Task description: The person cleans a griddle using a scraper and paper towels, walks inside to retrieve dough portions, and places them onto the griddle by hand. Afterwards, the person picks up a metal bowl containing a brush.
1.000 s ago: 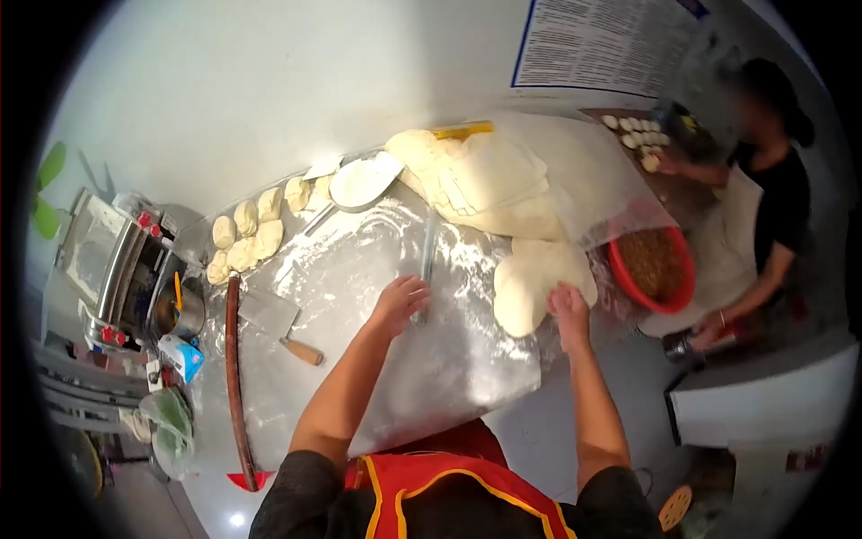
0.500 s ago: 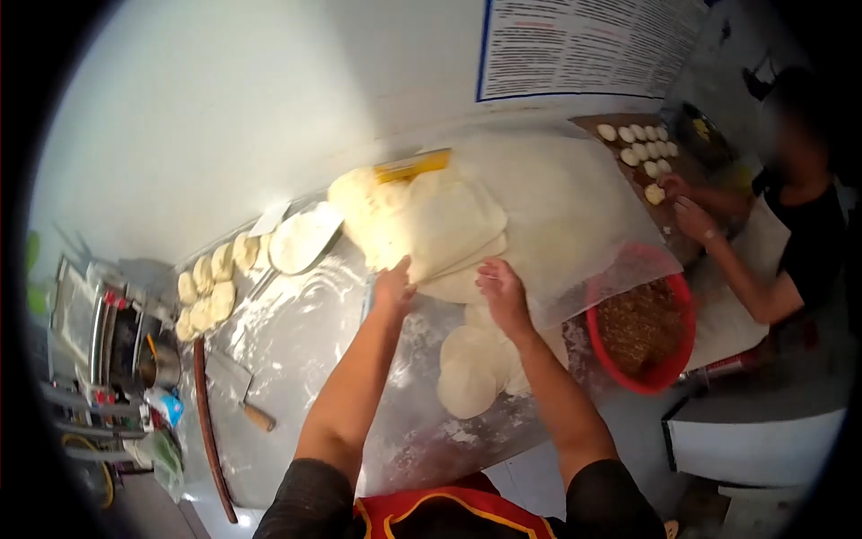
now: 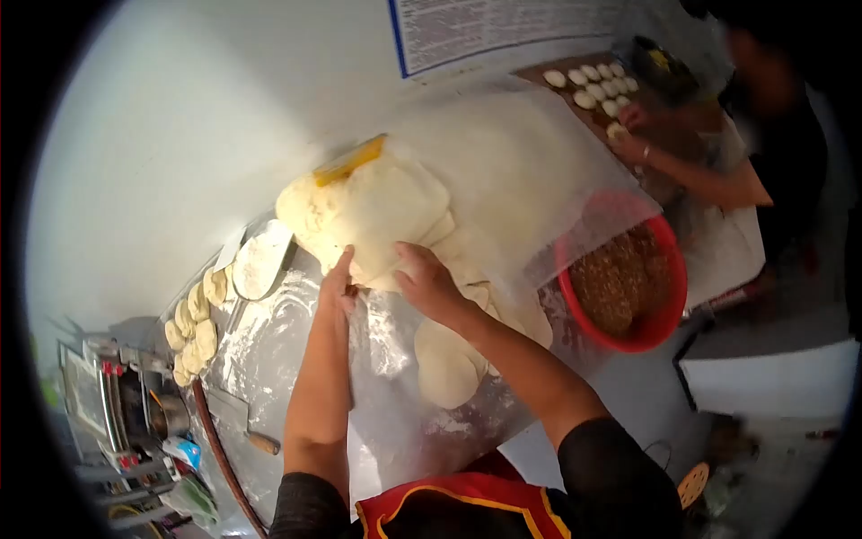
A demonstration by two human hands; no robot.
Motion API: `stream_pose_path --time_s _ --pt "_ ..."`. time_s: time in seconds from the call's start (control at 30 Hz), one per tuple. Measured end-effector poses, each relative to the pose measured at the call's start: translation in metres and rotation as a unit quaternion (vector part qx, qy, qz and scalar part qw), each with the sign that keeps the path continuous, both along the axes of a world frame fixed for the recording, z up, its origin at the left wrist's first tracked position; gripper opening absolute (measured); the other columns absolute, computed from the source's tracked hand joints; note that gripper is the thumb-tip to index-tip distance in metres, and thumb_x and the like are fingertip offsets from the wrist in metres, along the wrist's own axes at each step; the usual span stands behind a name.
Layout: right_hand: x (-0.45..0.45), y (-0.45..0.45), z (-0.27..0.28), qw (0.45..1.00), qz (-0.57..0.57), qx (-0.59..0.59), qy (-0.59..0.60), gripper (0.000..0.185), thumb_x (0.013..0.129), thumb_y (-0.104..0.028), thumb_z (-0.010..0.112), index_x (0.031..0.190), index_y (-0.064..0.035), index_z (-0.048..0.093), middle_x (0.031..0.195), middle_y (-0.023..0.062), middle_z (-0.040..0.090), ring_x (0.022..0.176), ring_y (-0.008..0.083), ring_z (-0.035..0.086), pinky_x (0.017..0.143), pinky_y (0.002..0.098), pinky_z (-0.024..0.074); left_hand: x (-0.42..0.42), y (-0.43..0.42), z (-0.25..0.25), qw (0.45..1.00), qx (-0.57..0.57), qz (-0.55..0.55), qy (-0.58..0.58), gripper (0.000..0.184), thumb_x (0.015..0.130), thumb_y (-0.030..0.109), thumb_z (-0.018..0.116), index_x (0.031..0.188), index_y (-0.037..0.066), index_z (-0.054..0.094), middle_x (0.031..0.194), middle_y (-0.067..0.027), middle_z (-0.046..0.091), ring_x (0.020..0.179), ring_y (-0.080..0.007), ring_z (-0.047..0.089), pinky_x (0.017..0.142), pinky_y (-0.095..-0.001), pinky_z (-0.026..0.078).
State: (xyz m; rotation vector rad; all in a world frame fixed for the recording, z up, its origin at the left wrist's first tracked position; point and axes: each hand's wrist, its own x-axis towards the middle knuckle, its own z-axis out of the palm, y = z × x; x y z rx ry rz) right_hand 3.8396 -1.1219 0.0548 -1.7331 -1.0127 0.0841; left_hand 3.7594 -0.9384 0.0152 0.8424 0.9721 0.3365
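A stack of floured dough sheets [image 3: 395, 202] lies on the metal table, against a bulky pale dough mass [image 3: 305, 207]. My left hand [image 3: 338, 286] is at the stack's near-left edge, its index finger stretched up along the dough and the others bent lower. Over the near edge, my right hand [image 3: 431, 283] has its fingers bent and thumb apart from them, close to the top sheet. Neither hand shows a clear grip. Flat round dough wrappers [image 3: 449, 364] lie beneath my right forearm. A yellow strip-like object [image 3: 350, 162] rests on top of the dough.
A translucent plastic sheet [image 3: 503, 171] covers the right side, reaching a red basin [image 3: 566, 287] of brown filling. To the left are dough pieces [image 3: 193, 323], a flour scoop [image 3: 262, 260], a scraper [image 3: 260, 442] and a long rod [image 3: 215, 440]. A co-worker's hands [image 3: 633, 135] shape dough at right.
The camera view has shifted, moving the table leftward in frame. My right hand has moved left over the dough edge, closer to my left hand. The co-worker keeps handling a dough piece.
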Motion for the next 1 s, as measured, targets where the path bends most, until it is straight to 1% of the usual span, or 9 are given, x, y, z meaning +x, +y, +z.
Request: stream_pose_path --time_s 0.13,0.23,0.43,0.5,0.67,0.77,0.87,0.9,1.0 --pt "-0.006 0.02 -0.002 0.993 0.037 -0.028 -0.113 0.066 0.072 -0.008 0.069 0.13 -0.0024 0.039 0.129 0.0171 0.045 0.121 0.0337 0.041 0.102 0.0409 0.0357 0.001 -0.012 0.018 0.987 0.157 0.033 -0.008 0.026 0.08 0.021 0.072 0.096 0.005 0.059 0.071 -0.0002 0.056 0.057 -0.0094 0.048 0.049 -0.0232 0.037" --pt "-0.004 0.038 0.001 0.991 -0.004 0.029 -0.133 0.081 0.068 -0.014 0.074 0.135 0.0018 0.031 0.129 0.0216 0.046 0.119 0.0366 0.045 0.102 0.0418 0.0362 0.013 -0.017 0.06 0.953 0.302 -0.005 0.025 0.014 0.081 0.014 0.069 0.081 0.003 0.059 0.064 0.0003 0.054 0.053 -0.0079 0.047 0.048 -0.0235 0.037" --pt "0.033 0.066 0.003 0.965 -0.095 0.151 0.192 0.056 0.077 -0.012 0.066 0.126 0.0035 0.045 0.114 0.0204 0.057 0.103 0.0343 0.057 0.089 0.0388 0.0462 0.054 -0.052 0.118 0.757 0.62 -0.203 0.02 0.027 0.08 0.022 0.072 0.084 -0.001 0.059 0.074 -0.0065 0.064 0.069 -0.0124 0.061 0.062 -0.0266 0.049" --pt "0.041 0.055 0.017 0.814 -0.071 0.314 0.484 0.041 0.076 -0.009 0.064 0.114 0.002 0.056 0.101 0.0135 0.064 0.094 0.0237 0.061 0.083 0.0338 0.0483 0.059 -0.062 0.125 0.834 0.492 -0.242 -0.063 0.027 0.088 0.019 0.064 0.106 -0.001 0.059 0.096 -0.0095 0.064 0.089 -0.0161 0.063 0.073 -0.0269 0.049" --pt "0.09 0.035 0.005 0.602 0.027 0.383 0.7 0.042 0.069 -0.001 0.066 0.11 -0.0004 0.059 0.099 0.0074 0.064 0.09 0.0209 0.062 0.081 0.0315 0.0505 0.046 -0.039 0.067 0.951 0.302 -0.057 -0.042 0.039 0.096 0.027 0.051 0.123 -0.001 0.05 0.114 -0.009 0.058 0.104 -0.0172 0.056 0.088 -0.0287 0.044" --pt "0.094 0.027 0.055 0.761 0.042 0.391 0.516 0.039 0.075 -0.002 0.064 0.114 -0.001 0.057 0.106 0.0102 0.063 0.096 0.0234 0.062 0.084 0.0341 0.0505 0.058 -0.034 0.064 0.975 0.103 -0.043 -0.194 0.043 0.097 0.032 0.046 0.125 -0.001 0.047 0.113 -0.0089 0.058 0.104 -0.0199 0.056 0.088 -0.0313 0.046" --pt "0.058 0.026 0.111 0.958 -0.014 0.202 0.201 0.037 0.073 0.001 0.06 0.11 -0.0008 0.06 0.106 0.0114 0.065 0.099 0.0263 0.062 0.086 0.0316 0.0479 0.091 -0.022 0.043 0.925 -0.187 -0.029 -0.331 0.043 0.096 0.035 0.046 0.121 0.0 0.049 0.11 -0.0092 0.057 0.101 -0.0196 0.057 0.084 -0.033 0.047" --pt "0.04 0.031 0.116 0.985 -0.034 0.163 0.053 0.037 0.073 0.002 0.058 0.11 -0.0012 0.06 0.107 0.0129 0.065 0.1 0.0291 0.061 0.088 0.0328 0.0476 0.097 -0.022 0.038 0.907 -0.242 -0.018 -0.344 0.043 0.095 0.034 0.047 0.12 0.0 0.049 0.11 -0.0092 0.058 0.101 -0.0197 0.057 0.084 -0.0331 0.047" --pt "-0.005 0.018 0.104 0.99 0.063 0.063 -0.107 0.04 0.069 0.003 0.055 0.109 -0.0034 0.061 0.108 0.0153 0.063 0.107 0.0342 0.057 0.095 0.0411 0.0439 0.088 -0.037 0.027 0.898 -0.275 0.0 -0.345 0.042 0.094 0.034 0.049 0.119 0.001 0.051 0.111 -0.0094 0.058 0.101 -0.0199 0.057 0.084 -0.0333 0.047"
